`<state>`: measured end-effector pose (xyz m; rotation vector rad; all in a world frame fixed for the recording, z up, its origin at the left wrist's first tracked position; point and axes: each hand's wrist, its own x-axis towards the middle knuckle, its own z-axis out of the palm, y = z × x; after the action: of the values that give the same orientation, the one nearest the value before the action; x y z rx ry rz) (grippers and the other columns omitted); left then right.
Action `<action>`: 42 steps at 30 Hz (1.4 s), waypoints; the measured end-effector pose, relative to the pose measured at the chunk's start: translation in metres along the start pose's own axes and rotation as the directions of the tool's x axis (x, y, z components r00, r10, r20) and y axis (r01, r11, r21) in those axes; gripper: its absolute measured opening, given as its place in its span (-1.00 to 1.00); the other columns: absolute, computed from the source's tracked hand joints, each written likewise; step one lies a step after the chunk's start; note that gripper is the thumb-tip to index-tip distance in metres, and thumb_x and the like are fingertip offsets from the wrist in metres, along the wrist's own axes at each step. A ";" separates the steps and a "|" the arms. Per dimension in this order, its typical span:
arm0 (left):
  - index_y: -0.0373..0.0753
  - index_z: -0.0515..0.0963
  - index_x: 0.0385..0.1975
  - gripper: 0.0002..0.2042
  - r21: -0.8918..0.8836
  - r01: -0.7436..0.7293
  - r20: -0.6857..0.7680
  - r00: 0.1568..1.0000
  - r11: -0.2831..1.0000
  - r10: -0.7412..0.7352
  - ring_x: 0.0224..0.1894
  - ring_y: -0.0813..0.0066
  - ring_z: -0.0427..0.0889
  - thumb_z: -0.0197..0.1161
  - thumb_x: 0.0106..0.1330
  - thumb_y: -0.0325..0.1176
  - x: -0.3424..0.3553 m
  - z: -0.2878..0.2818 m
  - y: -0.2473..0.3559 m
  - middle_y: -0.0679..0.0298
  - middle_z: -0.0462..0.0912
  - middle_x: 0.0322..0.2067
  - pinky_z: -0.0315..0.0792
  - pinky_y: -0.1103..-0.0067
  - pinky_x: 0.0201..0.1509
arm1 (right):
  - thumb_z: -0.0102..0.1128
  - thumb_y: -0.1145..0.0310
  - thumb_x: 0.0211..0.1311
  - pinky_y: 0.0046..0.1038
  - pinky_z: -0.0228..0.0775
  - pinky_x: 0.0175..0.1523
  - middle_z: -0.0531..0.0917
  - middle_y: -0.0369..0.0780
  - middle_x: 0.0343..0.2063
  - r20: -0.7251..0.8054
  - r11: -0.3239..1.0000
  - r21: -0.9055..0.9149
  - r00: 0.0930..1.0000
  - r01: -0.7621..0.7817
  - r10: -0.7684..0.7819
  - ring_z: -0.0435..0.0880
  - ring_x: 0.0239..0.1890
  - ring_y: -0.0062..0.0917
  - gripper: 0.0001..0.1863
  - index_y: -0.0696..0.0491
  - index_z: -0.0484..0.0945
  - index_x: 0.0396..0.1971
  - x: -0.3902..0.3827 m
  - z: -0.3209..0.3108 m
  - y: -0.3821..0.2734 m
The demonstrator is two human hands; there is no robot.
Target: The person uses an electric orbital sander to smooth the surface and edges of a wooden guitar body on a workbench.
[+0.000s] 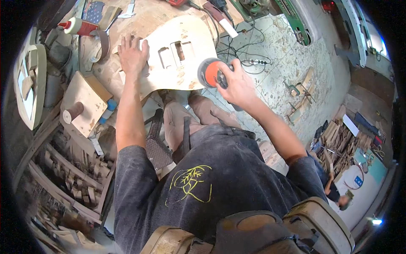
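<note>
A pale wooden guitar body (163, 36) with routed cavities lies on the workbench, its lower edge toward me. My left hand (134, 57) presses on its left part, fingers stretched out flat and apart. In my right hand (239, 82) is an orange and black power sander (212, 73), with my fingers wrapped round its top. The sander sits at the body's right edge and overlaps it; its rim looks blurred. Whether its pad touches the wood cannot be made out.
A glue bottle (80, 26) with a red tip lies at the bench's far left. Cables (249, 51) trail over the speckled floor beyond the sander. A green machine (292, 21) stands far right. Stacked wood pieces (342, 135) and another person (334, 192) are at right.
</note>
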<state>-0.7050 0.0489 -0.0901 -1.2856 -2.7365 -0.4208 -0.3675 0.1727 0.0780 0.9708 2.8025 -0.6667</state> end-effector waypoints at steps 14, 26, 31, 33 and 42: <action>-0.10 0.64 0.11 -0.53 -0.004 -0.007 -0.002 1.000 1.000 0.007 0.49 0.08 0.22 0.08 0.42 0.08 -0.002 -0.001 0.000 0.15 0.40 0.38 0.04 0.11 0.55 | 0.45 0.25 0.06 -0.07 0.55 -0.02 0.40 0.01 0.03 0.038 1.000 -0.002 0.999 -0.011 0.011 0.62 -0.03 0.03 -0.34 -0.14 0.40 0.20 0.018 -0.012 0.008; -0.05 0.64 0.09 -0.57 0.002 -0.004 0.004 1.000 1.000 0.004 0.48 0.08 0.22 0.08 0.43 0.06 0.001 -0.002 0.000 0.15 0.41 0.37 0.05 0.13 0.55 | 0.43 0.23 0.06 -0.04 0.55 0.01 0.43 0.04 0.02 0.016 0.999 0.008 0.999 -0.045 0.045 0.65 -0.07 0.05 -0.37 -0.11 0.40 0.17 0.047 -0.028 0.035; -0.06 0.64 0.09 -0.56 -0.029 -0.015 -0.013 1.000 0.999 0.014 0.48 0.08 0.23 0.09 0.42 0.06 -0.002 -0.001 -0.002 0.15 0.42 0.36 0.05 0.13 0.55 | 0.42 0.21 0.05 -0.05 0.54 0.04 0.44 0.04 0.03 0.000 1.000 -0.015 1.000 0.012 -0.012 0.64 -0.03 0.05 -0.35 -0.12 0.40 0.18 0.060 -0.029 0.033; -0.08 0.64 0.09 -0.56 -0.022 -0.004 -0.016 1.000 1.000 0.004 0.48 0.09 0.24 0.09 0.42 0.06 0.000 -0.002 0.001 0.14 0.42 0.36 0.06 0.13 0.54 | 0.42 0.20 0.04 -0.05 0.54 0.05 0.44 0.04 0.03 0.014 1.000 -0.008 1.000 -0.023 0.023 0.64 -0.03 0.05 -0.34 -0.12 0.39 0.19 0.056 -0.030 0.046; -0.11 0.65 0.05 -0.56 -0.011 -0.011 -0.027 1.000 1.000 0.010 0.46 0.07 0.26 0.10 0.42 0.05 -0.002 -0.001 -0.004 0.13 0.42 0.35 0.07 0.12 0.54 | 0.43 0.18 0.00 -0.04 0.53 0.07 0.44 0.02 0.02 -0.033 0.999 -0.011 0.999 0.042 -0.042 0.64 -0.07 0.07 -0.26 -0.11 0.37 0.24 0.088 -0.029 0.024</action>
<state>-0.7062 0.0448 -0.0908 -1.2865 -2.7080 -0.4492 -0.4210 0.2519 0.0745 0.9321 2.8595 -0.6468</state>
